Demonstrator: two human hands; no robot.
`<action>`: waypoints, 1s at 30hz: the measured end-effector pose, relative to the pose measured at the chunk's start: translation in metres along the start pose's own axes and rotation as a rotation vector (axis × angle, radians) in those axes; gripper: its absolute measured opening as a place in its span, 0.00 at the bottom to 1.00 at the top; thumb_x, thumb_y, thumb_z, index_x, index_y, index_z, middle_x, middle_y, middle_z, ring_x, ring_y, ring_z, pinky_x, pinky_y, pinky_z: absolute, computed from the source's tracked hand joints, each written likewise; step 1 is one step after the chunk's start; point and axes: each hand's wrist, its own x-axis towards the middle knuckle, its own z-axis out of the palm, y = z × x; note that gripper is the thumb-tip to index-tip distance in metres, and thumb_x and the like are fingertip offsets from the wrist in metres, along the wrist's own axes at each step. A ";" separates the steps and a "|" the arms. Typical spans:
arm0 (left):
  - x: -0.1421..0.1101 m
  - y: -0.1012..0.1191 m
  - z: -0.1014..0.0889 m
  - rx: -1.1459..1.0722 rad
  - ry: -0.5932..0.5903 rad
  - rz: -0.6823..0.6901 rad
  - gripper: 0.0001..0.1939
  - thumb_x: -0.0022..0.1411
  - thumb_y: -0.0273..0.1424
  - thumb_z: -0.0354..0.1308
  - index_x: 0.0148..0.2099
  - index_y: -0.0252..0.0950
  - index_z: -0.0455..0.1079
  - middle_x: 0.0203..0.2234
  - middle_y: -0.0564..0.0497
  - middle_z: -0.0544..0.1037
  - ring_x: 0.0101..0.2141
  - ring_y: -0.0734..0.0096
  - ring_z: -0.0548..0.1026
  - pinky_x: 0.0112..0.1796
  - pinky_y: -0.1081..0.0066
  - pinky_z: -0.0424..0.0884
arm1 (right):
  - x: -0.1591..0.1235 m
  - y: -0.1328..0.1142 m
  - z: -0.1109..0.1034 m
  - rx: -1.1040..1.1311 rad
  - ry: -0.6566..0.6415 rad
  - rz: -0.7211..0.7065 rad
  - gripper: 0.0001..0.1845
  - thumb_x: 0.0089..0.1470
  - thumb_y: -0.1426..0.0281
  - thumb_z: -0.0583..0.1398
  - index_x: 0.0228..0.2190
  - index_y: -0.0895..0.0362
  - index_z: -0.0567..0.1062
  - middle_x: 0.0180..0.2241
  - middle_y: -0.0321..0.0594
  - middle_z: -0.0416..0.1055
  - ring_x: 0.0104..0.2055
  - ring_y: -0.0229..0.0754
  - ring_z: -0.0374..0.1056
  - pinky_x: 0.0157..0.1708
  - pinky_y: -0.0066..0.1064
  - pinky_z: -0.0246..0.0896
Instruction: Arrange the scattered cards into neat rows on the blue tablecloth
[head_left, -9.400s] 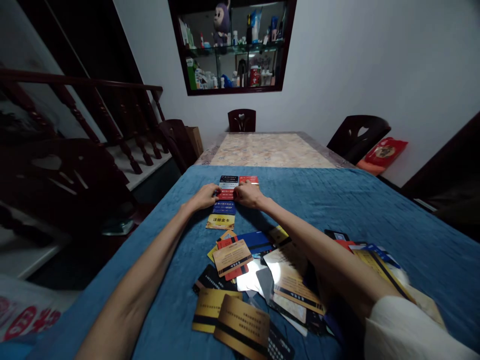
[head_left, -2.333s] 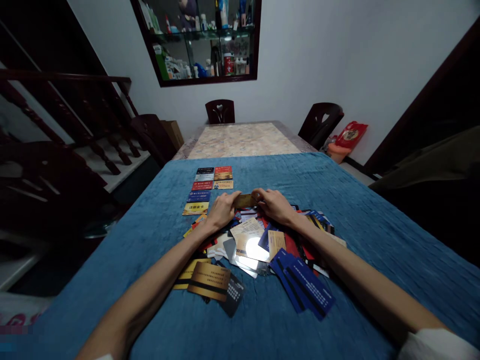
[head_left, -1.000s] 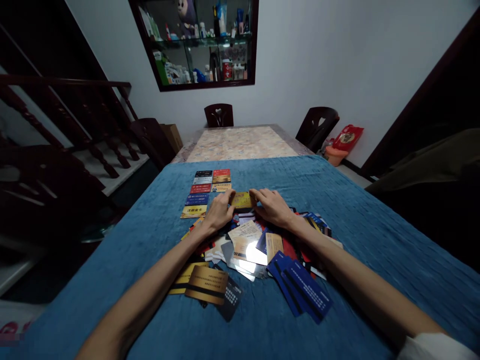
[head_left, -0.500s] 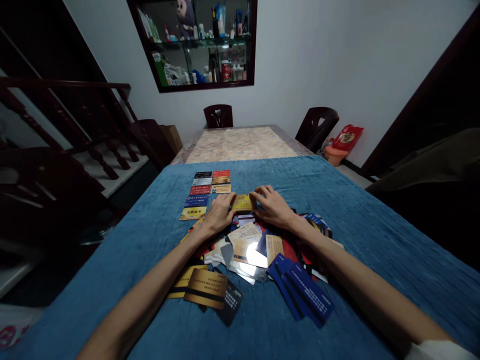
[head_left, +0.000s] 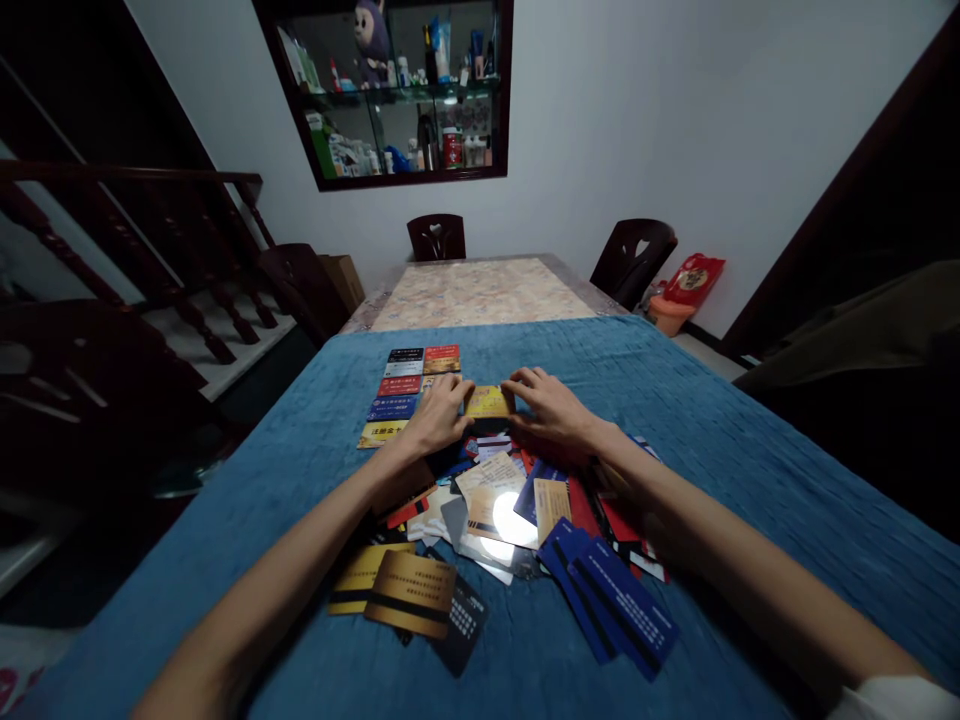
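A yellow card (head_left: 488, 401) is held by its two short ends between my hands, just beyond a loose pile of cards. My left hand (head_left: 441, 412) grips its left end, fingers bent and thumb toward me. At the right end, my right hand (head_left: 553, 412) pinches the card in the same way. Beside my left hand, cards lie in two columns, among them a black card (head_left: 406, 354), a red card (head_left: 400, 386), a blue card (head_left: 391, 408) and a gold card (head_left: 381, 434). The left hand partly covers the nearest card of the right column.
Between my forearms spreads the mixed pile, with beige cards (head_left: 491, 475), blue cards (head_left: 626, 605) and brown-gold cards (head_left: 411, 594). A blue cloth (head_left: 300, 520) covers the near table. Chairs (head_left: 634, 262) stand around the far end, below a wall cabinet (head_left: 405, 95).
Both hands keep hold of the yellow card and have shifted slightly forward. The left hand now covers more of the nearest right-column card. The view has tilted a little.
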 end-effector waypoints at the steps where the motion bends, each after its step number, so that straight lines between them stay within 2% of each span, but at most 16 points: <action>1: 0.006 -0.003 -0.001 0.007 -0.003 0.006 0.22 0.54 0.27 0.65 0.52 0.37 0.69 0.49 0.41 0.70 0.51 0.51 0.67 0.53 0.53 0.67 | 0.004 0.004 0.000 0.003 0.000 -0.002 0.26 0.57 0.65 0.61 0.56 0.58 0.70 0.53 0.52 0.66 0.49 0.51 0.60 0.45 0.39 0.59; 7: 0.043 -0.021 0.002 0.036 -0.090 -0.015 0.18 0.52 0.29 0.67 0.47 0.38 0.72 0.50 0.43 0.70 0.54 0.49 0.64 0.54 0.49 0.64 | 0.030 0.025 0.006 -0.013 -0.052 0.037 0.19 0.57 0.65 0.61 0.50 0.56 0.73 0.51 0.50 0.67 0.47 0.49 0.62 0.44 0.37 0.59; 13: 0.066 -0.036 0.010 0.088 -0.186 -0.069 0.14 0.51 0.28 0.66 0.43 0.37 0.74 0.48 0.42 0.72 0.54 0.45 0.63 0.52 0.47 0.63 | 0.051 0.034 0.017 -0.020 -0.136 0.093 0.16 0.58 0.64 0.61 0.47 0.56 0.75 0.49 0.49 0.68 0.47 0.49 0.63 0.42 0.35 0.60; 21: 0.077 -0.049 0.018 0.105 -0.224 -0.075 0.14 0.49 0.30 0.67 0.42 0.38 0.76 0.47 0.42 0.73 0.53 0.45 0.63 0.51 0.50 0.64 | 0.063 0.045 0.027 0.020 -0.158 0.087 0.15 0.57 0.65 0.62 0.46 0.55 0.76 0.49 0.49 0.69 0.48 0.49 0.65 0.43 0.35 0.61; 30: 0.084 -0.046 0.013 0.122 -0.298 -0.091 0.12 0.51 0.30 0.66 0.41 0.39 0.76 0.47 0.43 0.74 0.55 0.44 0.64 0.51 0.50 0.64 | 0.071 0.057 0.035 0.074 -0.187 0.086 0.14 0.56 0.66 0.62 0.44 0.56 0.78 0.48 0.48 0.71 0.48 0.47 0.68 0.45 0.33 0.63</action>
